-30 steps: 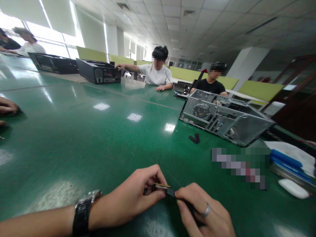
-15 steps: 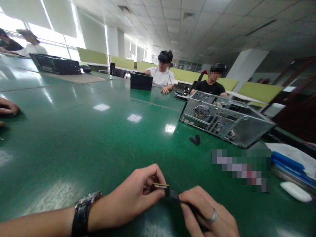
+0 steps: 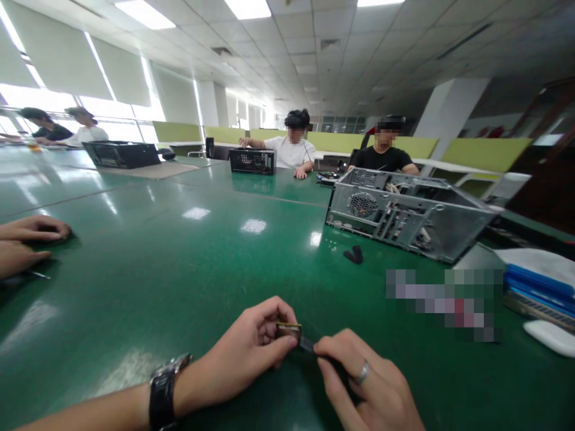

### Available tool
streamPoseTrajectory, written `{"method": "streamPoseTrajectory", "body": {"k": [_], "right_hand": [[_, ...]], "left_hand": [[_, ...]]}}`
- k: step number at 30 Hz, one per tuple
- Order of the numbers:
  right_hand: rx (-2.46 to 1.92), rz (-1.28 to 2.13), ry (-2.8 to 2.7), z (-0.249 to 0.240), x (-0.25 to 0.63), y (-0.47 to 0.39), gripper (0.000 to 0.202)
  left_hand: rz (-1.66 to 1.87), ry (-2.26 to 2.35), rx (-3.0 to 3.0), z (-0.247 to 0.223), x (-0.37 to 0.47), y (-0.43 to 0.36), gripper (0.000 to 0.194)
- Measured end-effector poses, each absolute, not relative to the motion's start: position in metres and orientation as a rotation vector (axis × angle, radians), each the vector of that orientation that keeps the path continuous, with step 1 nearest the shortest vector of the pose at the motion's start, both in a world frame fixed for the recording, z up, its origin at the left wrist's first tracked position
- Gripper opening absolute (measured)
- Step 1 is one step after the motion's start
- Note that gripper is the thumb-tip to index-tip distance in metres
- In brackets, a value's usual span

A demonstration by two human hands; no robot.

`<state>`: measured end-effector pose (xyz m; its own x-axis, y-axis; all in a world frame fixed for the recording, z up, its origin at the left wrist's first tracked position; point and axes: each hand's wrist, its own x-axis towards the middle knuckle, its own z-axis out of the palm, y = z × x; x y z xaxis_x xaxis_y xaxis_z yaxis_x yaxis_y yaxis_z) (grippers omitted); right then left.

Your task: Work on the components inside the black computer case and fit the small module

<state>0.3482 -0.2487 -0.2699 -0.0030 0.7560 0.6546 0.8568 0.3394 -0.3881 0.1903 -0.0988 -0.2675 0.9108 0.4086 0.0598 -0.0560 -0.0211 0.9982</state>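
Observation:
My left hand (image 3: pixel 256 338), with a black-strapped watch (image 3: pixel 164 389) on its wrist, pinches a small rectangular piece (image 3: pixel 288 330) between thumb and fingers. That piece looks like a little circuit board with a yellowish edge; the fingers cover part of it. From the right, my right hand (image 3: pixel 359 377), wearing a ring, grips a thin dark tool with a flat grey tip (image 3: pixel 307 345). The tip sits at the right end of the piece, and I cannot tell whether it touches. The tool's handle is mostly hidden in the hand.
An opened metal computer case (image 3: pixel 404 218) lies on the green table (image 3: pixel 179 287), with a black strip (image 3: pixel 354 255) before it. Blue-edged items (image 3: pixel 543 290) and a white object (image 3: pixel 550 337) are at right. Another person's hands (image 3: pixel 36 228) rest at left. Co-workers sit beyond.
The tool tip has come closer to the piece as my right hand shifted left. The view has tilted up. Across the table, a person's black case has turned to show another side.

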Motion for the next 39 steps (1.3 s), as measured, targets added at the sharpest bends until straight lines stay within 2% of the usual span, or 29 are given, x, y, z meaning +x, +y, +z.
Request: {"method": "streamPoseTrajectory", "body": {"k": [21, 39], "right_hand": [[-1.485, -0.069, -1.785, -0.272, 0.3449, -0.2478, 0.023], [-1.499, -0.126, -1.759, -0.2688, 0.3456, -0.2479, 0.022]], "left_hand": [[0.336, 0.195, 1.575, -0.2698, 0.1861, -0.1009, 0.008], [0.368, 0.21, 1.54, -0.2704, 0.1884, -0.0986, 0.01]]}}
